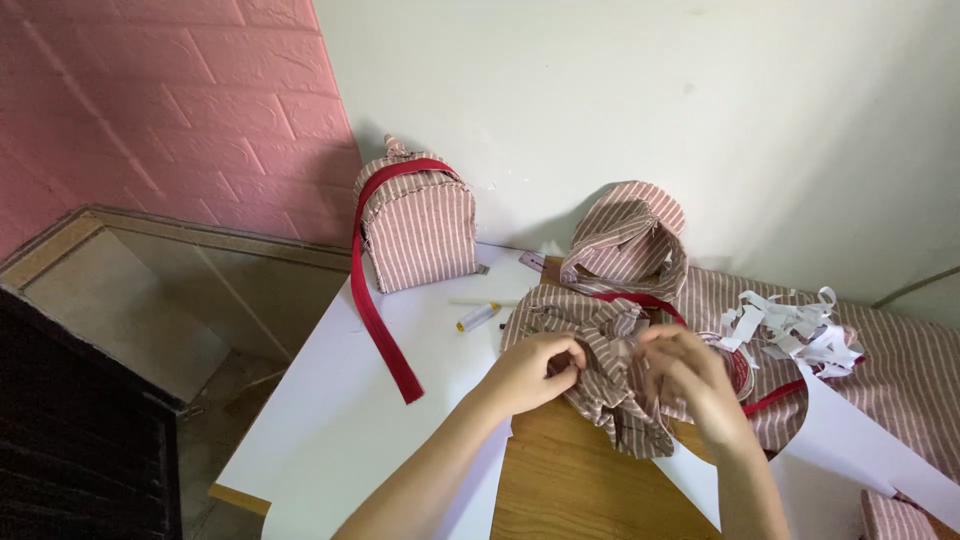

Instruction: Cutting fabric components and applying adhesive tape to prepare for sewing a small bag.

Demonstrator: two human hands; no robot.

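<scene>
Wooden boards show at the near edge of the tabletop (570, 480), with white paper sheets (340, 420) spread over most of the rest. Just past that bare wood our two hands meet on a crumpled bundle of pink-and-white striped cloth (610, 385). Our left hand (535, 370) is closed, its fingers pinching a fold at the bundle's left side; our right hand (690, 375) is curled over the bundle's right side, gripping the cloth from above. The bundle lies between the hands and slightly beyond them, its longer run reaching from the far left down toward us, and both hands are equally close, each already touching it. A narrow red strap (640, 299) runs through the cloth just behind our right hand.

To the right, a tangle of white paper strips (790, 325) rests on more striped fabric (900, 370) laid flat. Beyond the left hand lie a small white tube with a yellow cap (478, 317) and a thin white stick (485, 300). Farther back stands a finished striped cloth bag shaped like a small house (420, 235), closed so that we cannot tell what is inside, with a long red webbing strap (375, 310) trailing from it toward us. Beside it a half-made striped loop of fabric (630, 235) leans by the white wall (620, 100), and pink brick-patterned panelling (160, 110) fills the far left.
</scene>
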